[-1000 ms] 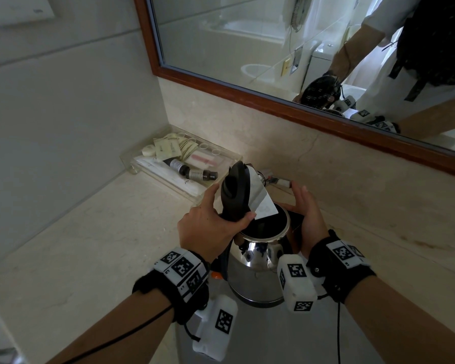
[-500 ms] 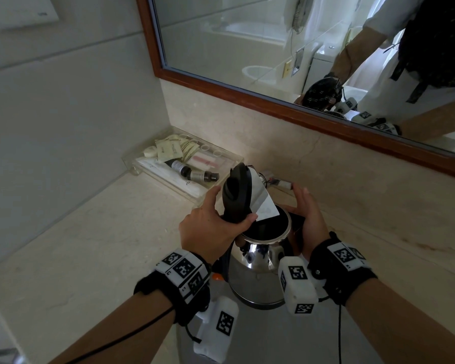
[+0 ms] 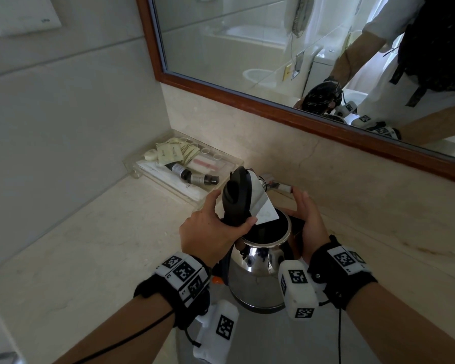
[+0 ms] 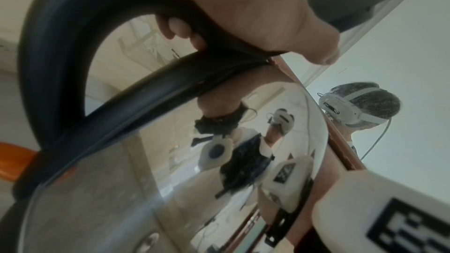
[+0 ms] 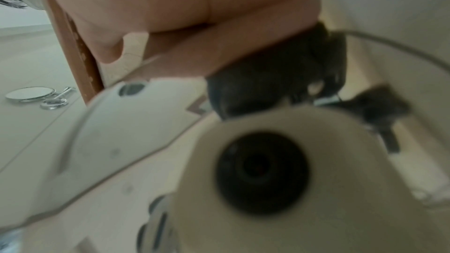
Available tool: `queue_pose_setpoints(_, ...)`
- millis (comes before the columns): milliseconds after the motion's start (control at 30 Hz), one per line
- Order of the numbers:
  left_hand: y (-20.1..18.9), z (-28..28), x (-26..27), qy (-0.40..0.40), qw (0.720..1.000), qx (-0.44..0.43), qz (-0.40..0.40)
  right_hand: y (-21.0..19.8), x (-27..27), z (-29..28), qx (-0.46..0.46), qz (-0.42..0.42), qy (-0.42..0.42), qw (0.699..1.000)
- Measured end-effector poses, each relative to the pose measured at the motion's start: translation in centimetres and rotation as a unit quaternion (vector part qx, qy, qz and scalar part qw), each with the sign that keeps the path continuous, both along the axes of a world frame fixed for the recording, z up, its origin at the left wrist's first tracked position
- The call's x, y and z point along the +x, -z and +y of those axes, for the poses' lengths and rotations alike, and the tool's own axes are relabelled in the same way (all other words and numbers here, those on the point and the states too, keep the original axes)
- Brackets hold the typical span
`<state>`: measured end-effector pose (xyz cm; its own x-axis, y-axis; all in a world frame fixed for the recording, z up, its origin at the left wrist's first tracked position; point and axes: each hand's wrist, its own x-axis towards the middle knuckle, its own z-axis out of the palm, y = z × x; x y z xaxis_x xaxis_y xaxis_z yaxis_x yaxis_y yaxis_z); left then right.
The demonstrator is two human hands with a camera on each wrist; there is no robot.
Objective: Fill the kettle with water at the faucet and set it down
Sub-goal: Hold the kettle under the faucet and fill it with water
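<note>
A shiny steel kettle [image 3: 252,279] stands on a grey surface [image 3: 273,340] on the counter, with its black lid [image 3: 237,198] tipped up and the mouth uncovered. My left hand [image 3: 210,232] grips the black handle at its top. In the left wrist view the fingertips [image 4: 175,28] curl under the handle [image 4: 60,26] above the mirror-like kettle wall [image 4: 170,161]. An orange switch [image 4: 12,161] sits at the handle's foot. My right hand [image 3: 309,222] lies flat against the kettle's right side, fingers straight. The right wrist view shows the palm [image 5: 170,7] on the reflective wall [image 5: 121,141].
A clear tray [image 3: 234,164] of small bottles and sachets sits in the back left corner of the beige counter [image 3: 90,245]. A wood-framed mirror [image 3: 273,106] runs along the back wall. A small chrome item [image 3: 276,186] lies just behind the kettle. A grey wall closes the left side.
</note>
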<state>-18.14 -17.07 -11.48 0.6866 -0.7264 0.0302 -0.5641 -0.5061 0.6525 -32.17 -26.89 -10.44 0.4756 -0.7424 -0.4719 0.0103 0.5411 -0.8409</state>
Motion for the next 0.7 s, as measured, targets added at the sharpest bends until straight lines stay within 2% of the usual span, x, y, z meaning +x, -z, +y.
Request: queue_pose_setpoints(700, -0.23, 0.02, -0.06, 0.001, 1.000, -0.001, -0.003, 0.29, -0.04, -0.15, -0.005, 0.007, -0.001, 1.000)
